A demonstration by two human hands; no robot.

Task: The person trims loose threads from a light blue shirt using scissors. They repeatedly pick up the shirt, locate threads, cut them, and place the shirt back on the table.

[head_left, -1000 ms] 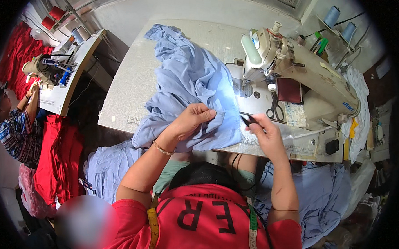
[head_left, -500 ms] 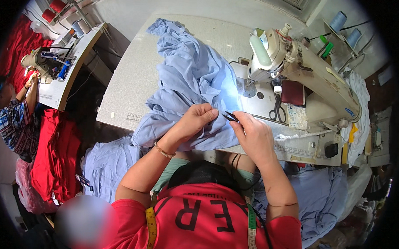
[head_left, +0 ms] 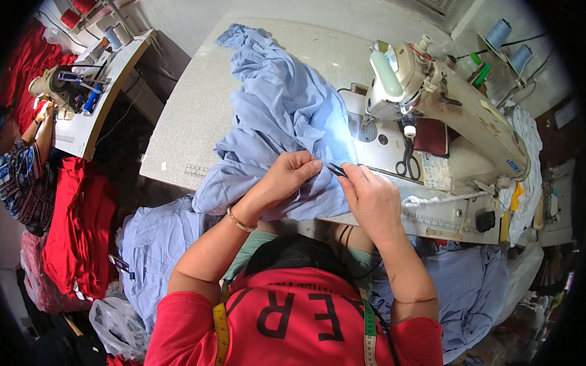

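A heap of light blue cloth (head_left: 270, 105) spreads over the sewing table, its near end bunched under my hands. My left hand (head_left: 292, 176) pinches the cloth between thumb and fingers. Just to its right, my right hand (head_left: 372, 197) is closed around small black thread snips (head_left: 337, 170). The snips' blades point left toward my left fingertips, close to the cloth's edge. Whether a thread lies between the blades is too small to tell. The snips' handles are mostly hidden inside my right hand.
A sewing machine (head_left: 450, 111) stands on the table's right side, with black-handled scissors (head_left: 408, 162) beside its needle area. More blue cloth (head_left: 162, 243) hangs at my left. Farther left, a co-worker (head_left: 23, 173) sits at another machine near red cloth (head_left: 78, 227).
The snips' blades have come closer together and both hands stay nearly in place. A blurred round patch at the lower left is gone, and a clear plastic bag shows there.
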